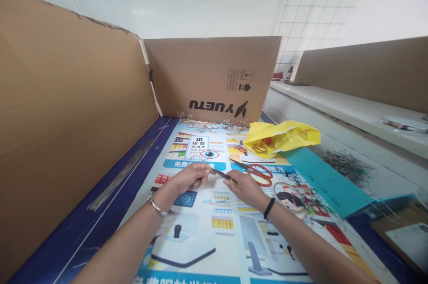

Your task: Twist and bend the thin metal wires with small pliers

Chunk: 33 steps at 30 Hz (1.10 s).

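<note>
My right hand (246,189), with a black band at the wrist, is closed around a pair of dark long-nose pliers (221,174). The jaws point left and reach the fingertips of my left hand (193,178). Those fingers are pinched together at the plier tips; what lies between them is too small to make out, perhaps a thin wire. A bangle circles my left wrist. Just beyond my right hand, scissors with orange-red handles (267,178) lie on the printed sheet (200,248).
Cardboard panels (214,65) wall the back and left. A bundle of thin wires (120,177) lies at left. To the right are a yellow bag (287,134), a teal flap (329,181), a heap of wire pieces (344,163) and black loops (290,177). Tangled wire (230,127) sits at the back.
</note>
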### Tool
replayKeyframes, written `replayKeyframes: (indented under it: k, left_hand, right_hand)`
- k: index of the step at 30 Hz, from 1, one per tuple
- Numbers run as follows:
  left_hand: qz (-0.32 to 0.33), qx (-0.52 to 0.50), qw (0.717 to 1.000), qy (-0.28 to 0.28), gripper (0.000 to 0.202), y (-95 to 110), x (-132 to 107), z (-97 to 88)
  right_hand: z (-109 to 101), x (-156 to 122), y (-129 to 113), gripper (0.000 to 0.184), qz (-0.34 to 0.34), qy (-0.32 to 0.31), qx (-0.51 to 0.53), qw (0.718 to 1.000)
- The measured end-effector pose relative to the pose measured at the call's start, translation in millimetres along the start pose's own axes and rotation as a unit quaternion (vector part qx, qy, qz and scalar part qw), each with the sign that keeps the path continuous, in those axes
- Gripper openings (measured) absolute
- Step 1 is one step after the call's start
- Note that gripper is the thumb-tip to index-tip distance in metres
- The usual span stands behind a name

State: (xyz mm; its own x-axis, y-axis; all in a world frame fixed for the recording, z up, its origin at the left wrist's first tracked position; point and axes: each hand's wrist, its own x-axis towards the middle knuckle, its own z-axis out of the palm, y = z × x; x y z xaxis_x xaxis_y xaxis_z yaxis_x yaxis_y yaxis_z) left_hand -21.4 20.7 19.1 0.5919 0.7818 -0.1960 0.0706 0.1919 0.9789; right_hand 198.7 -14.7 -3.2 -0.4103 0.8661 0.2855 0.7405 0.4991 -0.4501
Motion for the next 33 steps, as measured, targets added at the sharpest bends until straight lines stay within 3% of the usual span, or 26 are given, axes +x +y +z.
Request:
replayKeyframes:
  k: [4,8,14,17,20,25,29,33]
  left_hand:
    - [-0.005,0.022,1.0,0.011,0.027,-2,-1,-17.7]
    - [0.011,-0.026,0.998,0.05,0.025,-7,0,-36.9]
    - [0.066,-0.106,0.989,0.077,0.026,-8,4,-29.0]
    - [0.091,-0.126,0.984,0.089,0.026,-7,6,-17.0]
    - [0.101,-0.134,0.982,0.088,0.027,-10,9,-7.9]
    - [0.088,-0.129,0.984,0.088,0.031,-14,11,3.5]
    - [0.082,-0.113,0.984,0.113,0.031,-14,6,10.1]
    - [0.08,-0.13,0.979,0.136,0.028,-18,-3,12.8]
  right_hand:
    - [-1,0,3,0.032,0.019,0.012,-0.004,1.0]
    - [1,1,5,0.033,0.035,0.048,-0.058,0.997]
    - [1,1,-2,0.025,0.033,0.119,-0.132,0.984]
    - [2,2,-10,0.032,0.029,0.103,-0.046,0.993]
    - [7,2,-18,0.033,0.052,0.099,0.109,0.988]
    - [11,3,-24,0.028,0.147,0.131,0.368,0.909]
    - [10,5,-24,0.029,0.201,0.158,0.478,0.841]
    - [15,7,-25,0.024,0.184,0.151,0.472,0.849]
